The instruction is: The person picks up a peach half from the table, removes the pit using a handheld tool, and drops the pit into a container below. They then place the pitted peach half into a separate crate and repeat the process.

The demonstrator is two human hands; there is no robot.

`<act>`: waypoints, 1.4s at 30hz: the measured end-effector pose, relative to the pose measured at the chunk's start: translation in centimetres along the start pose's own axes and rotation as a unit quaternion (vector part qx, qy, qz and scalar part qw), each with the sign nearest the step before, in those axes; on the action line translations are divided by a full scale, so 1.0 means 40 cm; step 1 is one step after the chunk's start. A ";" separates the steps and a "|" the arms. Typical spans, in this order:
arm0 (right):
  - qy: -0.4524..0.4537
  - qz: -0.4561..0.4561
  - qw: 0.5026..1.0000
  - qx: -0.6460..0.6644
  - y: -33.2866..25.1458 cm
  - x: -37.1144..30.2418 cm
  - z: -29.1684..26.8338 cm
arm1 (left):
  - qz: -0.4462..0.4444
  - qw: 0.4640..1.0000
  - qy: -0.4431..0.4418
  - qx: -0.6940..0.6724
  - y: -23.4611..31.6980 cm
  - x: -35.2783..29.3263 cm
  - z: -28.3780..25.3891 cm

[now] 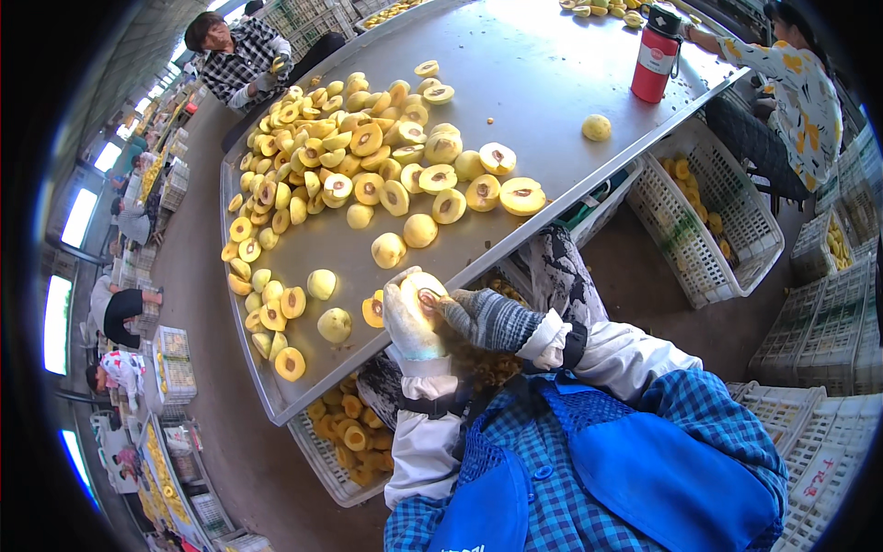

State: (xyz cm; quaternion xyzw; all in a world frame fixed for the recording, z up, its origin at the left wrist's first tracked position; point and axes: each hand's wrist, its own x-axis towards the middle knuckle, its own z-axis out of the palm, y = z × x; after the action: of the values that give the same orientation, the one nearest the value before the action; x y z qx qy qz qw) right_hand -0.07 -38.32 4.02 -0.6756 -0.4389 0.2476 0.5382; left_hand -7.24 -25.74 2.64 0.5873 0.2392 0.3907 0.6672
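Observation:
In my left hand, gloved in white, is a halved yellow peach, cut face and brown pit turned up. My right hand, in a grey striped knit glove, is closed with its fingertips at the pit. A thin dark edge shows by these fingertips; the rest of what they hold is hidden. Both hands are just off the near edge of a metal table. A heap of halved peaches covers its left part, many with pits in. One peach half lies right beside my left hand.
Below the table edge, a white crate holds pitted peach halves. Another crate stands to the right, with stacked crates behind. A red bottle stands on the table. Co-workers sit at the far left and right.

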 end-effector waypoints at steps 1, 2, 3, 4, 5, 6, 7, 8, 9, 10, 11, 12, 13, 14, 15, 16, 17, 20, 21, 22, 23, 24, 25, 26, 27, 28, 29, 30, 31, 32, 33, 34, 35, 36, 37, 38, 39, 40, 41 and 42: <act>0.000 0.004 0.998 0.058 0.003 0.001 0.007 | -0.067 0.994 -0.004 -0.088 0.005 0.000 0.001; -0.001 0.008 0.993 0.115 0.005 0.002 0.011 | -0.068 0.994 -0.006 -0.087 0.008 -0.004 0.004; 0.001 0.008 0.993 0.116 0.009 0.002 0.011 | -0.046 0.997 -0.001 -0.065 0.011 -0.010 0.009; -0.030 0.058 0.983 0.170 -0.006 0.005 0.004 | -0.024 0.999 0.004 -0.043 0.015 -0.016 0.012; -0.060 0.107 0.967 0.223 -0.014 0.006 0.001 | -0.025 0.999 0.003 -0.042 0.011 -0.020 0.013; -0.058 0.108 0.967 0.224 -0.009 0.002 0.007 | 0.018 1.000 0.005 0.010 0.004 -0.023 0.013; -0.032 0.067 0.969 0.236 -0.008 0.000 0.018 | 0.064 0.996 0.008 0.063 0.000 -0.022 0.009; -0.005 0.025 0.968 0.248 -0.008 -0.003 0.027 | 0.065 0.996 0.007 0.064 -0.014 -0.018 -0.001; 0.011 0.013 0.970 0.244 -0.008 -0.003 0.035 | 0.110 0.985 0.016 0.131 -0.032 -0.011 -0.015; 0.014 0.013 0.969 0.245 0.006 0.000 0.035 | 0.154 0.968 0.023 0.195 -0.032 -0.009 -0.012; -0.002 0.025 0.979 0.202 0.028 0.005 0.036 | 0.154 0.968 0.020 0.195 -0.032 -0.010 -0.009; -0.018 0.036 0.986 0.159 0.046 0.007 0.036 | 0.063 0.996 0.038 0.049 -0.033 -0.015 -0.005; -0.017 0.037 0.986 0.160 0.041 0.004 0.035 | -0.031 0.993 0.058 -0.097 -0.024 -0.019 -0.001; -0.030 0.038 0.986 0.161 0.027 -0.003 0.024 | -0.032 0.993 0.055 -0.097 -0.004 -0.026 0.016; -0.044 0.039 0.985 0.161 0.018 -0.009 0.016 | -0.055 0.988 0.050 -0.136 0.018 -0.035 0.033; -0.043 0.039 0.985 0.161 0.012 -0.012 0.013 | -0.075 0.981 0.048 -0.173 0.032 -0.040 0.041; -0.038 0.039 0.986 0.158 0.008 -0.016 0.012 | -0.076 0.981 0.047 -0.173 0.027 -0.038 0.039; -0.026 0.040 0.988 0.146 0.021 -0.022 0.015 | -0.055 0.986 0.047 -0.151 0.008 -0.025 0.025; -0.020 0.039 0.990 0.137 0.027 -0.024 0.016 | -0.087 0.980 0.016 -0.177 0.009 -0.024 0.014; -0.020 0.041 0.989 0.138 0.022 -0.025 0.013 | -0.119 0.972 -0.013 -0.204 0.013 -0.024 0.010; -0.026 0.055 0.985 0.159 0.014 -0.026 0.008 | -0.121 0.972 -0.013 -0.204 0.017 -0.025 0.009; -0.032 0.070 0.981 0.180 0.010 -0.028 0.006 | -0.031 0.997 -0.052 -0.041 0.022 -0.026 0.008; -0.032 0.070 0.981 0.180 0.015 -0.030 0.007 | 0.061 0.986 -0.091 0.124 0.030 -0.027 0.012; -0.025 0.037 0.985 0.169 0.023 -0.033 0.008 | 0.061 0.986 -0.091 0.124 0.036 -0.027 0.015; -0.018 0.003 0.988 0.157 0.029 -0.036 0.010 | 0.103 0.971 -0.088 0.195 0.041 -0.027 0.019; -0.019 0.003 0.987 0.157 0.023 -0.035 0.009 | 0.144 0.949 -0.084 0.266 0.043 -0.027 0.018; -0.023 0.040 0.983 0.175 0.013 -0.034 0.008 | 0.144 0.949 -0.083 0.267 0.037 -0.025 0.013; -0.028 0.077 0.978 0.193 0.007 -0.034 0.008 | 0.149 0.951 -0.093 0.254 0.027 -0.020 0.003; -0.028 0.078 0.978 0.193 0.009 -0.035 0.007 | 0.154 0.953 -0.104 0.240 0.035 -0.018 0.011; -0.025 0.074 0.978 0.192 0.012 -0.036 0.006 | 0.154 0.953 -0.105 0.240 0.044 -0.021 0.018; -0.022 0.070 0.979 0.191 0.015 -0.038 0.005 | 0.062 0.986 -0.106 0.116 0.055 -0.026 0.025; -0.023 0.070 0.979 0.192 0.017 -0.040 0.007 | -0.030 0.994 -0.103 -0.011 0.073 -0.030 0.033; -0.015 0.025 0.985 0.170 0.019 -0.043 0.009 | -0.030 0.994 -0.102 -0.010 0.079 -0.028 0.032; -0.006 -0.020 0.989 0.147 0.020 -0.045 0.009 | 0.104 0.972 -0.126 0.172 0.085 -0.024 0.029; -0.007 -0.020 0.989 0.147 0.016 -0.045 0.008 | 0.232 0.898 -0.142 0.345 0.087 -0.022 0.026; -0.017 0.015 0.984 0.175 0.012 -0.043 0.007 | 0.232 0.899 -0.141 0.345 0.082 -0.020 0.023; -0.028 0.051 0.978 0.202 0.007 -0.041 0.005 | 0.202 0.914 -0.135 0.325 0.067 -0.018 0.017; -0.032 0.048 0.977 0.204 -0.009 -0.032 0.007 | 0.174 0.927 -0.126 0.307 0.053 -0.014 0.003; -0.051 0.114 0.955 0.270 -0.029 -0.028 0.005 | 0.174 0.927 -0.124 0.308 0.025 -0.011 -0.010; -0.070 0.179 0.923 0.334 -0.041 -0.023 0.005 | 0.123 0.957 -0.084 0.249 -0.007 -0.006 -0.023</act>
State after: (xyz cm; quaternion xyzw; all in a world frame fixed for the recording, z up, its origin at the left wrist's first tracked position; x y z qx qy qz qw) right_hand -1.22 -38.95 5.39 -0.5053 -0.2392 0.5181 0.6473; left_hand -8.03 -25.40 2.14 0.7907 0.1975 0.3470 0.4641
